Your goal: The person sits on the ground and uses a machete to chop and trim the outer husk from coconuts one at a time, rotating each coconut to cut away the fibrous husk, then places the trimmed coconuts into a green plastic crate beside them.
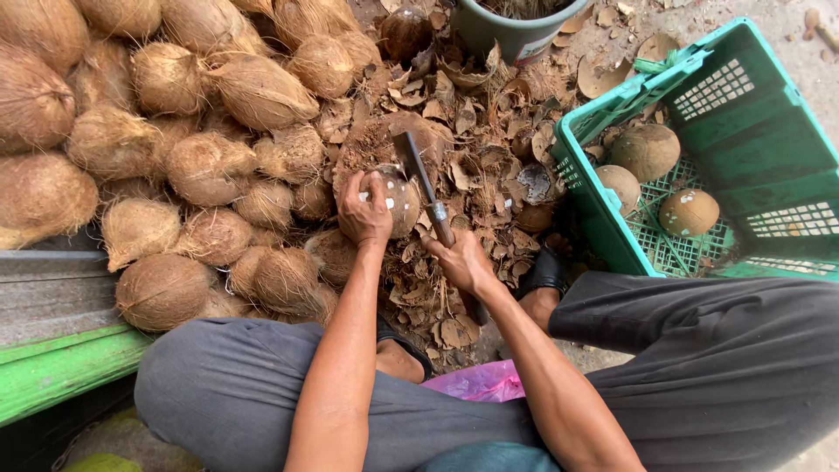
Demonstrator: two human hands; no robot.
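My right hand (461,260) was closed around the handle of a cleaver (421,182), blade raised over the coconut (395,199) that my left hand (364,212) gripped on the husk-strewn ground (476,166). Beyond lay a heap of unhusked coconuts (166,131), and to the right a green crate (743,114)

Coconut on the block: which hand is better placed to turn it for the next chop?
Left. The left hand already grips the coconut; the right hand is occupied holding the cleaver.

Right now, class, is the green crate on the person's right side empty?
No: the green crate holds three peeled coconuts, while the left hand steadies another coconut and the right hand holds a cleaver.
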